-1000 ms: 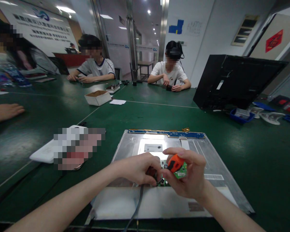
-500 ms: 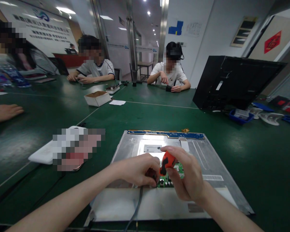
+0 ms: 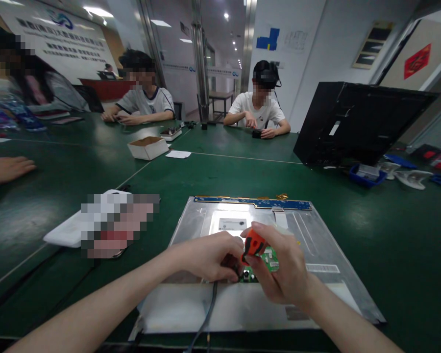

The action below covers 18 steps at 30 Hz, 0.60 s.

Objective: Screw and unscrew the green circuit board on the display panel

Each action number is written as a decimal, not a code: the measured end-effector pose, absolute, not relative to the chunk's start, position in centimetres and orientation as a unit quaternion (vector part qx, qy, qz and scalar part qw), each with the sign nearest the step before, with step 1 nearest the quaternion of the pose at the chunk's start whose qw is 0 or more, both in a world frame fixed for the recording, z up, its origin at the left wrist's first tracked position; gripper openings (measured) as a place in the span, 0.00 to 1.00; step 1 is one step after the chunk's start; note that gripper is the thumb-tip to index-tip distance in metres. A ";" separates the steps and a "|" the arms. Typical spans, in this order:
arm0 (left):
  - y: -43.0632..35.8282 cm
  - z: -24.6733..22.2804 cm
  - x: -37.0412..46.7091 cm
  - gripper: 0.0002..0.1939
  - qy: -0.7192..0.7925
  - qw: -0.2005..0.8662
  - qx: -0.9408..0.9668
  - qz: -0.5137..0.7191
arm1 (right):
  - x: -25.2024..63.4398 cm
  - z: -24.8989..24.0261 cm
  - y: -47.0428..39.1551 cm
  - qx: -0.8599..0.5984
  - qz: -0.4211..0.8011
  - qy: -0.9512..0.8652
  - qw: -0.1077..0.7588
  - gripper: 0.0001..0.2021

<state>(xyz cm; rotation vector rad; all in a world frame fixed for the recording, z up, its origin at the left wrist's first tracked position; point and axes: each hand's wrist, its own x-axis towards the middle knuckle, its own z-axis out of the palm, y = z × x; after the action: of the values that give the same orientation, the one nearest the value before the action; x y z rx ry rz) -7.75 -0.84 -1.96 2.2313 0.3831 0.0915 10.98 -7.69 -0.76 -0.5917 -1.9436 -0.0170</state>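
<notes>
A silver display panel (image 3: 297, 235) lies flat in front of me, with a blue circuit strip (image 3: 228, 202) along its far edge. On its middle sits a green circuit board (image 3: 271, 259), partly covered by my hands. My right hand (image 3: 284, 264) is closed around the orange and black handle of a screwdriver (image 3: 255, 242), tilted over the board; its tip is hidden. My left hand (image 3: 216, 257) rests at the board's left side, fingers curled down. What its fingertips hold is hidden. A dark cable (image 3: 208, 314) runs from beneath that hand to the near table edge.
A white device (image 3: 68, 230) lies to the left, beside a blurred pinkish thing. Farther back are an open cardboard box (image 3: 147, 148) and a paper slip (image 3: 178, 154). A black monitor housing (image 3: 356, 125) and a blue tray (image 3: 367, 176) stand right. Several people sit around the green table (image 3: 220, 171).
The screwdriver handle has turned slightly in my right hand, and the fingers around it have shifted a little left. My left hand stays in place.
</notes>
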 end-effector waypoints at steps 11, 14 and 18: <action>-0.9 -1.8 -7.7 0.06 0.159 0.420 0.893 0.029 | 11.0 -1.1 -7.7 -0.232 -0.018 -0.815 0.530 0.27; -0.9 -1.9 -7.8 0.05 0.154 0.426 0.891 0.032 | 10.9 -1.2 -7.7 -0.226 -0.019 -0.815 0.533 0.28; -0.8 -2.1 -7.9 0.05 0.152 0.424 0.891 0.049 | 10.9 -1.2 -7.7 -0.215 -0.023 -0.815 0.538 0.28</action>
<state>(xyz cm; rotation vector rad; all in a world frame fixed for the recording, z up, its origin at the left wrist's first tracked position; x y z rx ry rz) -7.90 -0.85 -2.09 2.2301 0.3805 0.1233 10.92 -7.68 -1.24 -0.5119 -1.9395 -0.0547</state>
